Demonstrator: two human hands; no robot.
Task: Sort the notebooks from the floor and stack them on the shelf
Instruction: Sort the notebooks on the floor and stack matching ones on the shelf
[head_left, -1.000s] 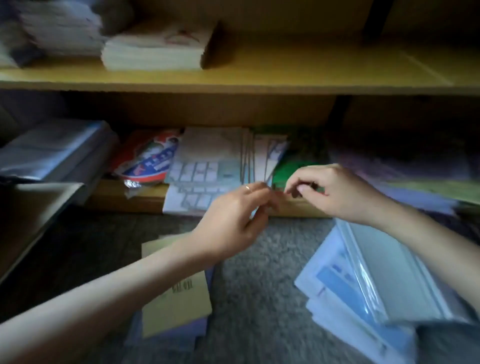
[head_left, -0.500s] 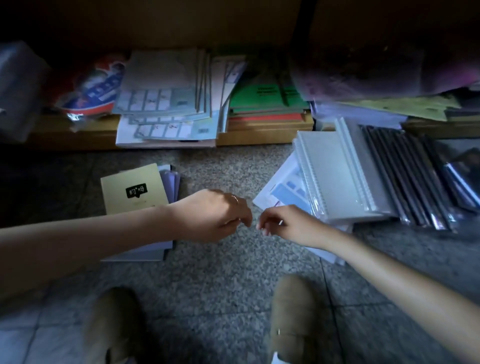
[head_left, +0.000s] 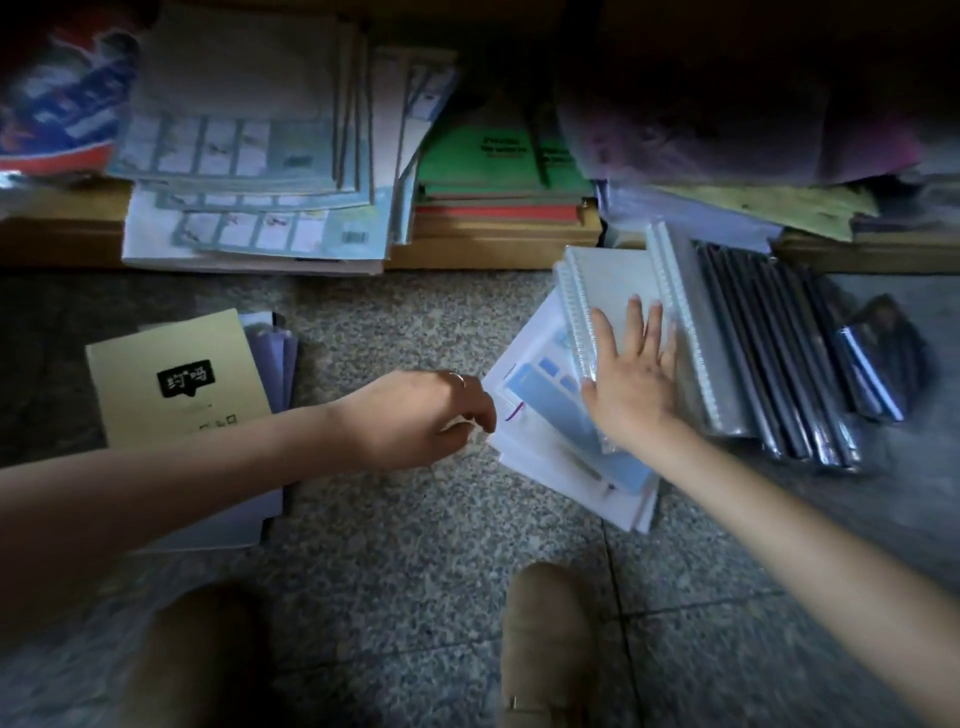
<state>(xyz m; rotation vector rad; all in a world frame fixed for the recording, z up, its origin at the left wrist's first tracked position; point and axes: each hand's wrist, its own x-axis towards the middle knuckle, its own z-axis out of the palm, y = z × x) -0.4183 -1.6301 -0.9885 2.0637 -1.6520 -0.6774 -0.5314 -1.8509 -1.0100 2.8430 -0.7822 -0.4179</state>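
Observation:
My right hand (head_left: 631, 382) lies flat, fingers spread, on a plastic-wrapped white spiral notebook (head_left: 610, 291) that tops a stack on the floor. Under it sits a pile of white and blue notebooks (head_left: 550, 441). My left hand (head_left: 421, 415) hovers at that pile's left corner with fingers curled; whether it pinches the corner is hidden. A yellow notebook (head_left: 176, 379) lies on purple ones at the left. The low shelf (head_left: 493, 244) holds grey-white booklets (head_left: 249, 156) and green and red notebooks (head_left: 498, 171).
Dark wrapped notebooks (head_left: 769, 353) fan out on the floor at the right. A red and blue packet (head_left: 57, 98) sits on the shelf's left end. My two feet (head_left: 545, 644) stand on the speckled floor (head_left: 395, 545) near the bottom of view.
My view dropped from the shelf to the floor. My right hand moved right and opened flat onto the spiral notebook. My left hand shifted right toward the white and blue pile.

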